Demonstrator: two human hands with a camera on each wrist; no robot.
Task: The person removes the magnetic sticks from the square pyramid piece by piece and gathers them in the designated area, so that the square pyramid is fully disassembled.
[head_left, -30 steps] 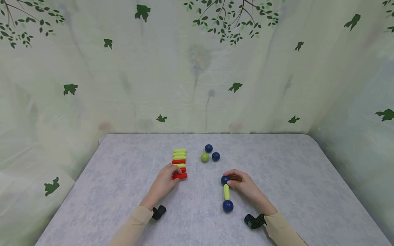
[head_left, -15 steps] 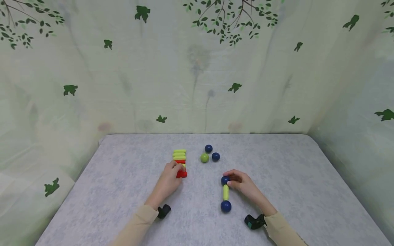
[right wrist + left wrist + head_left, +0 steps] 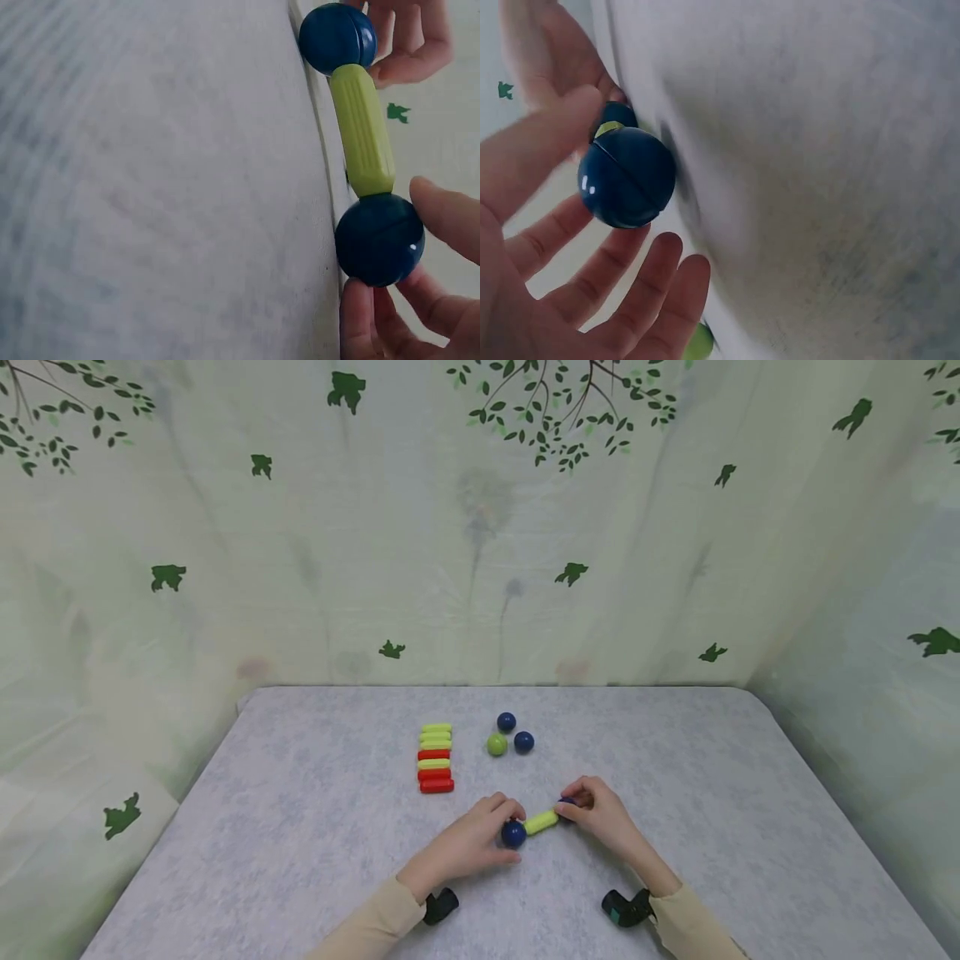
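In the head view, a yellow-green rod (image 3: pixel 542 822) joins two dark blue balls, forming a dumbbell shape that points left and slightly toward the person. The right hand (image 3: pixel 603 814) pinches the right-hand ball (image 3: pixel 380 240) between thumb and fingers. Around the left-hand ball (image 3: pixel 513 834) lies the left hand (image 3: pixel 468 843). Its fingers are spread and fairly straight in the left wrist view, with fingertips close to the ball (image 3: pixel 627 178); whether they press on it is unclear. The right-hand ball is partly covered by fingers in the head view.
Left of centre, a column of yellow-green and red rods (image 3: pixel 435 755) lies side by side on the grey table (image 3: pixel 300 760). Behind the dumbbell sit a green ball (image 3: pixel 497 744) and two loose blue balls (image 3: pixel 523 742). A leaf-patterned curtain (image 3: pixel 375 568) hangs behind the table.
The left hand has left the red rods, now aligned with the column, and moved right to the dumbbell. The dumbbell's free end has swung leftward while the right hand holds the other ball.
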